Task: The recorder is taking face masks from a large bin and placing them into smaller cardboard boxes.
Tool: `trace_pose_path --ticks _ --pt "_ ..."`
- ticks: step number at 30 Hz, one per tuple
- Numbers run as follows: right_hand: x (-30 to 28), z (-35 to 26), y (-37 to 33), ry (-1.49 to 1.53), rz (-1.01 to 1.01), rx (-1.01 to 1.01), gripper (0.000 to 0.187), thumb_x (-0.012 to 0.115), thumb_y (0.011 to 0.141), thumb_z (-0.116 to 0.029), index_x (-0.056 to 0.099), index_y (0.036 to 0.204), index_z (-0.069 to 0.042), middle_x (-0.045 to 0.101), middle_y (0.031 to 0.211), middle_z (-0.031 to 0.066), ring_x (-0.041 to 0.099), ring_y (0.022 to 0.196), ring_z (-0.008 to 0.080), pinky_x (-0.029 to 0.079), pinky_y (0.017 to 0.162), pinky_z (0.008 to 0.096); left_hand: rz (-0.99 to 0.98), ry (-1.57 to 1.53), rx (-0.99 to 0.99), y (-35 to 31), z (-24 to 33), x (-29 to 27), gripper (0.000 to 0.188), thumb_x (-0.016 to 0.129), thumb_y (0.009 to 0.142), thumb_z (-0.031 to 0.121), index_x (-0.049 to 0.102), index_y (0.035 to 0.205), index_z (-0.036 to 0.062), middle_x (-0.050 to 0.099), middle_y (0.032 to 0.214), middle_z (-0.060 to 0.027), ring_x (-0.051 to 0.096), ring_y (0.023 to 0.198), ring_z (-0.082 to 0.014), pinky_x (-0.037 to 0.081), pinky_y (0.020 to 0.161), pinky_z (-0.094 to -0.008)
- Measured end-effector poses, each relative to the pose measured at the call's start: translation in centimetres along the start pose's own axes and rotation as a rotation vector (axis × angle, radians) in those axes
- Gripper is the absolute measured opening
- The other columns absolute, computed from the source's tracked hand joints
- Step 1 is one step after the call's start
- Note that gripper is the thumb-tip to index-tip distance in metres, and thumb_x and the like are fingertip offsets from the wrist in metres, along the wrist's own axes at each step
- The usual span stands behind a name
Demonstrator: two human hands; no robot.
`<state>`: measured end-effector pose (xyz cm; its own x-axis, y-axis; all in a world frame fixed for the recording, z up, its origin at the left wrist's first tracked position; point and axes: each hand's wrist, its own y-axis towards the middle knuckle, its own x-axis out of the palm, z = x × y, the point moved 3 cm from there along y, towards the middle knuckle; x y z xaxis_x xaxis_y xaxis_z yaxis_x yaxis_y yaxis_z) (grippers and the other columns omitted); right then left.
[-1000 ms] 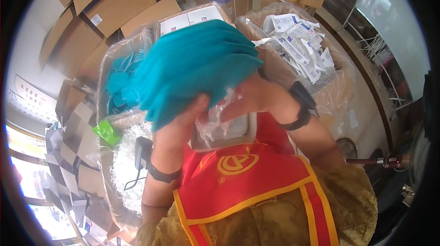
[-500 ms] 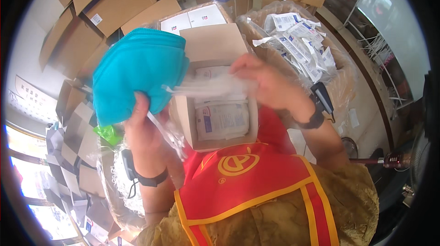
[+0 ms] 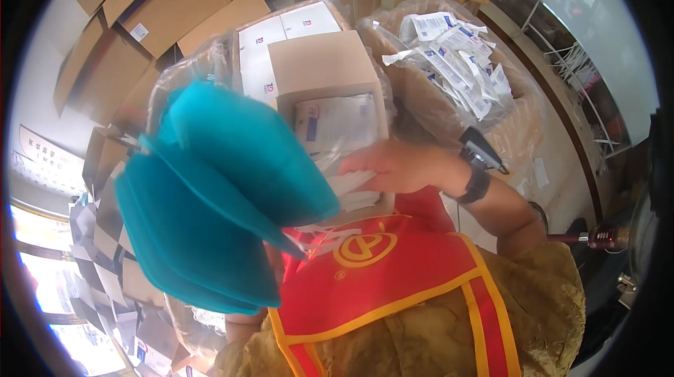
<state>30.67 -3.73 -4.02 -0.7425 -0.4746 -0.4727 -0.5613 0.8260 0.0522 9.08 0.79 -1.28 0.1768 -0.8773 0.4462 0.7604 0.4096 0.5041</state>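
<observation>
A stack of teal folded face masks is held up at the left, fanned apart and blurred. My left hand is hidden behind the masks; only a bit of its forearm shows below them. Loose white straps trail from the masks over the red apron. My right hand is closed, fingertips pinching a bunch of white straps beside the masks' right corner. Beneath it stands an open cardboard box with white sealed packets inside.
A carton of white boxes stands behind the open box. To the right, a plastic-lined carton holds many white packets. Large brown cartons are stacked at the back left, with empty boxes heaped along the left side.
The masks have swung lower and nearer to me, fanning apart and covering my left hand. My right hand has moved down over the near part of the box.
</observation>
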Motion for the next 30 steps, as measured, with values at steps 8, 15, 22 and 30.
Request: trace_pose_path --ticks 8,15,22,30 --pt "-2.7 -2.4 0.8 -0.347 -0.147 -0.013 0.021 0.058 0.09 -0.021 0.06 0.105 -0.006 0.064 0.09 0.0167 0.062 0.084 0.0349 0.05 0.074 0.0409 0.215 1.21 -0.443 0.8 2.9 4.5 0.037 0.071 0.072 0.014 0.069 0.109 0.0118 0.051 0.135 -0.0181 0.065 0.095 -0.0302 0.052 0.074 -0.033" --pt "-1.0 -4.9 1.9 -0.534 -0.122 -0.161 0.017 0.06 0.088 -0.022 0.057 0.097 -0.008 0.063 0.086 0.0149 0.063 0.078 0.0338 0.051 0.064 0.0415 -0.313 1.795 -0.515 1.1 1.8 5.9 0.052 0.064 0.066 0.001 0.059 0.115 0.017 0.056 0.101 -0.0149 0.062 0.071 -0.0332 0.05 0.063 -0.0396" --pt "-0.5 -6.7 0.4 -0.897 0.08 -0.37 0.011 0.062 0.08 -0.014 0.057 0.084 -0.004 0.062 0.079 0.0128 0.065 0.072 0.033 0.053 0.064 0.0379 -0.367 1.885 -0.502 1.2 1.6 6.2 0.048 0.069 0.063 0.008 0.063 0.11 0.0165 0.053 0.088 -0.0101 0.061 0.07 -0.0306 0.05 0.06 -0.0386" --pt "-2.1 -6.2 -0.5 -0.558 -0.049 -0.194 0.012 0.061 0.082 -0.014 0.058 0.084 -0.002 0.061 0.08 0.0116 0.064 0.075 0.0324 0.049 0.065 0.0421 -0.4 1.946 -0.437 0.6 2.2 6.5 0.048 0.074 0.058 0.011 0.064 0.104 0.0145 0.054 0.087 -0.0091 0.062 0.068 -0.0286 0.051 0.057 -0.0366"
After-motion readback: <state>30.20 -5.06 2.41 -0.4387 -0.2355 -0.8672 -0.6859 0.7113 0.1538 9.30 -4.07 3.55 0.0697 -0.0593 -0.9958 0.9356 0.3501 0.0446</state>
